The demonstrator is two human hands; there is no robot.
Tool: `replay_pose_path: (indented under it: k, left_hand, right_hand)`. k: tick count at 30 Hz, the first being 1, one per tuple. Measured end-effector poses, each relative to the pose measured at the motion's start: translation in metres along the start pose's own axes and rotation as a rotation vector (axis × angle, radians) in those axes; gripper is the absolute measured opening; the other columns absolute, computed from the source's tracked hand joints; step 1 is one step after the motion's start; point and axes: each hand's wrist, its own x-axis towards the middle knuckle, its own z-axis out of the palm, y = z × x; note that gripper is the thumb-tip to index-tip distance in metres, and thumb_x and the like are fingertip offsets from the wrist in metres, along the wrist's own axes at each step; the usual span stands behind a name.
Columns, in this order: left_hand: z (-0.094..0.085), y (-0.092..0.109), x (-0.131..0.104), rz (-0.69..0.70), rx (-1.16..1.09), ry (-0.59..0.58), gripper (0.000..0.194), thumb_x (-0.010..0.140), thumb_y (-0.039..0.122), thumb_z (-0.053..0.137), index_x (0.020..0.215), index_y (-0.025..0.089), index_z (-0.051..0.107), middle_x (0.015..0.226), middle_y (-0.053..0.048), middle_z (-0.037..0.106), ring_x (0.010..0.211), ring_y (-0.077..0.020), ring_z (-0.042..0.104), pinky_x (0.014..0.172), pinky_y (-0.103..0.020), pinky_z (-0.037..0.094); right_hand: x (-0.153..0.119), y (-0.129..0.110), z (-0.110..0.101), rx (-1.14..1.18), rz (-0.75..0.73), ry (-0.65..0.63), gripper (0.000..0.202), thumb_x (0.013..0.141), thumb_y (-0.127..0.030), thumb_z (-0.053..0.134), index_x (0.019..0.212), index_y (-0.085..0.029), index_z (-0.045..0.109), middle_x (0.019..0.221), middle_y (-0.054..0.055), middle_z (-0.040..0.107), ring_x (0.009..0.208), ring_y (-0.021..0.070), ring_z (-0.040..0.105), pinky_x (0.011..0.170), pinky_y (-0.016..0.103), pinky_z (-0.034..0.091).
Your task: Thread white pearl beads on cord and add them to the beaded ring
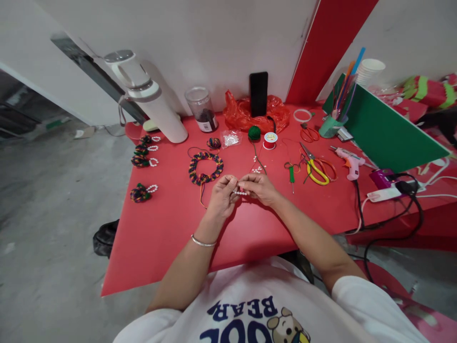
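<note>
My left hand (223, 194) and my right hand (260, 187) meet over the middle of the red table. Between them runs a short string of white beads (241, 193). The fingertips of both hands are pinched at its two ends. Just beyond lie loose white beads (257, 169) and a spool of red thread (270, 140). Left of my hands rests a multicoloured crocheted ring (206, 167) with a yarn tail. A ball of green yarn (254, 133) and a small bag of white beads (231, 138) sit farther back.
Yellow-handled scissors (315, 170), a green-handled crochet hook (292, 174) and a pink glue gun (352, 164) lie to the right. Several yarn pieces with bead loops (141, 193) line the left edge. A white flask (164, 114), a jar (202, 110) and a phone (259, 94) stand behind.
</note>
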Motion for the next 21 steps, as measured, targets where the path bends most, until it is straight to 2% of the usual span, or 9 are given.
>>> replay_pose_path:
  k: [4,8,12,14,18,21]
  left_hand:
    - [-0.0013,0.0026,0.0005,0.005,0.027,-0.006,0.049,0.059,0.045,0.097,0.075,0.018,0.058,0.05,0.01,0.049,0.034,0.0,0.027,0.034,-0.013,0.017]
    - [-0.0017,0.0026,0.0007,0.032,0.081,0.019,0.047,0.061,0.044,0.096,0.075,0.018,0.06,0.049,0.01,0.047,0.034,-0.0006,0.027,0.035,-0.014,0.016]
    - [-0.0037,-0.0001,0.0015,0.051,0.127,0.047,0.043,0.064,0.044,0.094,0.076,0.017,0.063,0.054,0.008,0.052,0.036,-0.0012,0.03,0.035,-0.016,0.016]
    - [-0.0057,-0.0011,0.0023,0.084,0.155,0.062,0.04,0.065,0.043,0.093,0.077,0.017,0.065,0.056,0.008,0.053,0.039,-0.0019,0.033,0.037,-0.016,0.021]
    - [-0.009,0.0004,0.0034,0.229,0.258,0.078,0.032,0.067,0.04,0.091,0.077,0.018,0.07,0.066,0.003,0.062,0.056,-0.0067,0.053,0.053,-0.018,0.042]
    - [-0.0097,0.0038,0.0035,0.282,0.365,0.088,0.028,0.069,0.039,0.09,0.074,0.018,0.072,0.064,0.002,0.061,0.056,-0.0073,0.05,0.055,-0.019,0.041]
  right_hand:
    - [0.0006,0.0008,-0.0046,-0.007,0.005,0.011,0.034,0.068,-0.048,0.082,0.079,-0.017,0.07,0.057,-0.004,0.062,0.041,0.0051,0.04,0.038,0.019,0.028]
    - [0.0005,-0.0003,-0.0085,-0.076,-0.023,0.019,0.035,0.071,-0.049,0.083,0.078,-0.017,0.071,0.055,-0.004,0.06,0.044,0.0053,0.041,0.042,0.019,0.028]
    - [0.0001,-0.0017,-0.0083,-0.091,-0.043,-0.001,0.038,0.07,-0.051,0.084,0.078,-0.016,0.072,0.059,-0.003,0.062,0.049,0.0066,0.046,0.046,0.02,0.032]
    - [0.0003,-0.0016,-0.008,-0.089,-0.052,-0.005,0.039,0.068,-0.051,0.086,0.079,-0.016,0.073,0.063,-0.002,0.064,0.054,0.0078,0.05,0.05,0.021,0.036]
    - [0.0006,-0.0003,-0.0088,-0.187,-0.086,0.01,0.04,0.07,-0.052,0.084,0.083,-0.015,0.075,0.063,-0.003,0.061,0.056,0.0079,0.047,0.055,0.023,0.037]
    - [0.0007,0.0004,-0.0104,-0.287,-0.105,0.012,0.04,0.073,-0.052,0.081,0.088,-0.015,0.077,0.064,-0.002,0.061,0.057,0.008,0.044,0.056,0.023,0.034]
